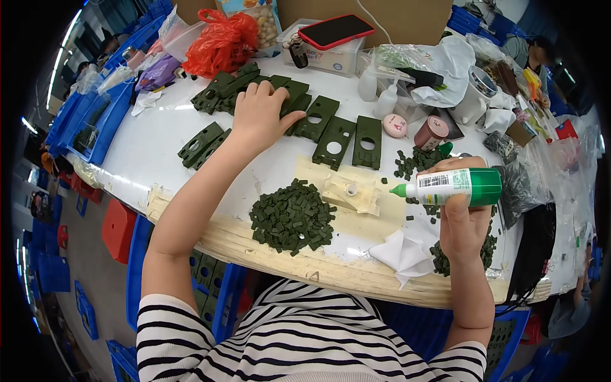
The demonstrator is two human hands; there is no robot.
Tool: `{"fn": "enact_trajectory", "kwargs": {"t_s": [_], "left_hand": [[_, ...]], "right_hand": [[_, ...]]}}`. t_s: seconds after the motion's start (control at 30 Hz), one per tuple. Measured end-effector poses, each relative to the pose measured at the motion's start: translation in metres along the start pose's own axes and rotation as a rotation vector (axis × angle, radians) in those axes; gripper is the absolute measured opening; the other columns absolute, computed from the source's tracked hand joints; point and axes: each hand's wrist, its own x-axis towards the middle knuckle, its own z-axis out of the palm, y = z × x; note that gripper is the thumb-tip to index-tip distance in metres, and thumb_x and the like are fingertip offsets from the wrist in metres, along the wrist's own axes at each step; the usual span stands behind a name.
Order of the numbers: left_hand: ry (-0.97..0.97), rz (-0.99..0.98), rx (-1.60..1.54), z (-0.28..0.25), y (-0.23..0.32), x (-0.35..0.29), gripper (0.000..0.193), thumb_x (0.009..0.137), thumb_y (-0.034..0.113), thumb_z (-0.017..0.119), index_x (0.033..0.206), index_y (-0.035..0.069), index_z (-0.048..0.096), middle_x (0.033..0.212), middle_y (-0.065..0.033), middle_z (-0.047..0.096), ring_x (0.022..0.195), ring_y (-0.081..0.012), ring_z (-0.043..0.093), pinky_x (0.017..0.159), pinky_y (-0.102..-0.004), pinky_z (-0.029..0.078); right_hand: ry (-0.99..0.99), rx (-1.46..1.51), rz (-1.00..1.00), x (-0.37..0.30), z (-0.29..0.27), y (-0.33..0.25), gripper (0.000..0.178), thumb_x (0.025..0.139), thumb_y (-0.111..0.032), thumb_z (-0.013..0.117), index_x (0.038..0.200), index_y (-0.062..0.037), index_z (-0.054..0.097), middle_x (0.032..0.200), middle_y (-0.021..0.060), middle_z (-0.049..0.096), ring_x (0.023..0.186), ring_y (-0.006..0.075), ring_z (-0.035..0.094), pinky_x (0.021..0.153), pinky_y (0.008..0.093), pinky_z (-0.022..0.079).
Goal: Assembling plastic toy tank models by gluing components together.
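Note:
My left hand [259,116] reaches over dark green plastic parts at the back of the table. Its fingers curl over a dark green plastic part [294,95], with the thumb at its near side; the fingertips are partly hidden. Beside it lie more such parts, among them a flat one with a round hole [334,143] and another [367,142]. My right hand [463,223] grips a white and green glue bottle [445,186], held sideways with its green nozzle pointing left. Below the nozzle sits a cream, tape-covered block [352,193] on a yellowish sheet [312,168].
A heap of small dark green pieces [293,218] lies near the front edge, and more pieces [414,162] are scattered at the right. A crumpled white tissue [403,253] lies nearby. Farther back are squeeze bottles [386,100], a phone [336,32] on a box, and a red bag [223,43].

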Motion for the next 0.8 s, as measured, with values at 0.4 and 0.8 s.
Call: {"fn": "enact_trajectory", "kwargs": {"t_s": [0.4, 0.8], "left_hand": [[0.187, 0.242, -0.598, -0.037, 0.052, -0.001, 0.038, 0.076, 0.009, 0.075, 0.109, 0.003, 0.058, 0.111, -0.0145, 0.059, 0.092, -0.0305, 0.062, 0.075, -0.0355, 0.051], [0.133, 0.543, -1.129, -0.043, 0.086, -0.048, 0.068, 0.069, 0.005, 0.08, 0.128, -0.004, 0.046, 0.118, -0.0193, 0.06, 0.095, -0.0315, 0.061, 0.081, -0.0375, 0.05]], "right_hand": [[0.079, -0.002, 0.037, 0.007, -0.01, -0.001, 0.046, 0.091, -0.04, 0.061, 0.111, 0.0007, 0.049, 0.102, 0.0122, 0.055, 0.101, 0.0256, 0.06, 0.088, 0.0381, 0.048], [0.104, 0.144, 0.06, 0.007, 0.006, 0.002, 0.053, 0.089, -0.048, 0.06, 0.106, 0.0001, 0.047, 0.095, 0.0157, 0.061, 0.096, 0.0311, 0.064, 0.096, 0.05, 0.048]]}}
